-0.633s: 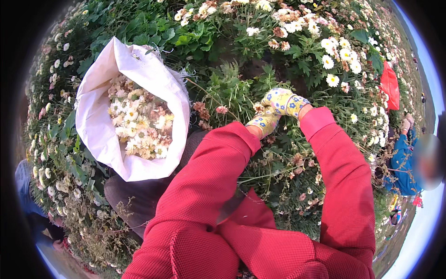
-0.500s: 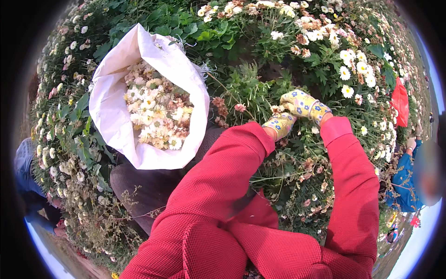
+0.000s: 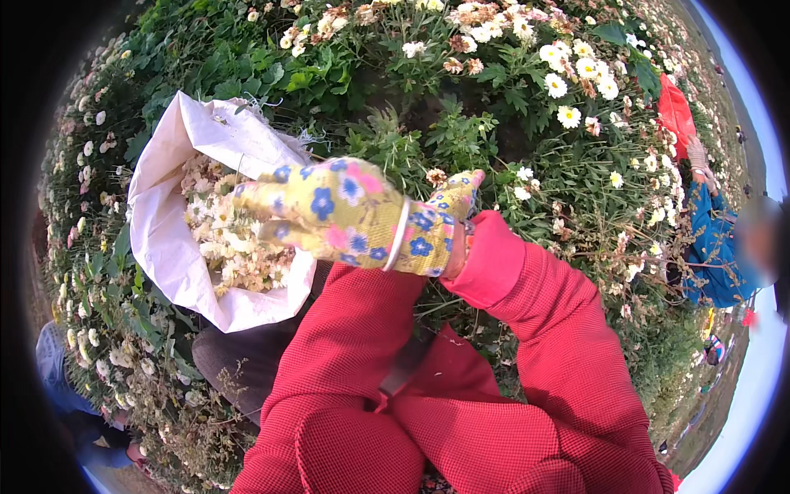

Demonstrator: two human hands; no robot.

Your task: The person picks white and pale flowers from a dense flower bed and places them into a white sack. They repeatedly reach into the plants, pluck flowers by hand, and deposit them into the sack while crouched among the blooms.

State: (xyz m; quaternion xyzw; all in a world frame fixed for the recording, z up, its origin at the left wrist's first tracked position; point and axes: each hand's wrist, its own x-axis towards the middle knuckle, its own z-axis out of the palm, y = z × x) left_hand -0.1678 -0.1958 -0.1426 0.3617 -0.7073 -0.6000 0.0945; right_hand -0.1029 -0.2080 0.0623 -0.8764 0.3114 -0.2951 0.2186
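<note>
Right hand (image 3: 329, 210), floral-gloved, had swung from beside left hand (image 3: 455, 196) to white sack (image 3: 160, 239); fingers extended, slightly parted, over chrysanthemum heads (image 3: 247, 259) inside. Left hand stayed near foliage (image 3: 461, 132), partly hidden; hold could not be told. Farther right, co-worker's hand (image 3: 699, 158) had neared red bag (image 3: 676, 115).

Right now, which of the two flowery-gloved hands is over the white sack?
It's the right hand, stretched over the opening of the white sack. The left hand is away from it, partly hidden by the right one.
</note>
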